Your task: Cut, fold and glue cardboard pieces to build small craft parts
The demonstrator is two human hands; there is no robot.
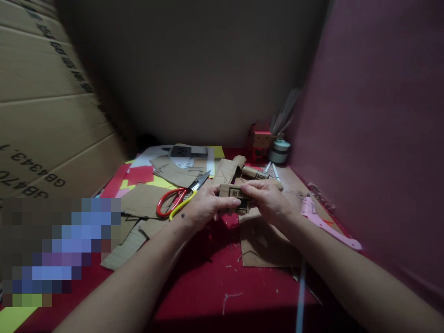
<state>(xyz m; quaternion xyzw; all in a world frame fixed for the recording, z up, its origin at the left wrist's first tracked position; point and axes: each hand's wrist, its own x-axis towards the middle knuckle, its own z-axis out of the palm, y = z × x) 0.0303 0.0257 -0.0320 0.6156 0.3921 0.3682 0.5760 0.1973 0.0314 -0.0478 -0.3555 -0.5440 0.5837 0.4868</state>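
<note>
Between both hands is a small piece of printed cardboard (231, 191) with dark characters on it. My left hand (211, 202) is closed on its left side, the thumb lying across the front. From the right, my right hand (265, 196) pinches its upper right edge. Just left of my left hand lie scissors (173, 202) with one red and one yellow handle, blades pointing away. Below my right hand a flat cardboard sheet (265, 238) rests on the red table (208, 286). Behind the hands is a folded brown cardboard piece (227, 170).
A pink glue gun (319, 221) lies at the right. Cardboard scraps (138, 201) and coloured paper (140, 175) cover the left. A pale green jar (279, 150) and a red box (260, 141) stand at the back. A large carton (52, 115) rises at the left.
</note>
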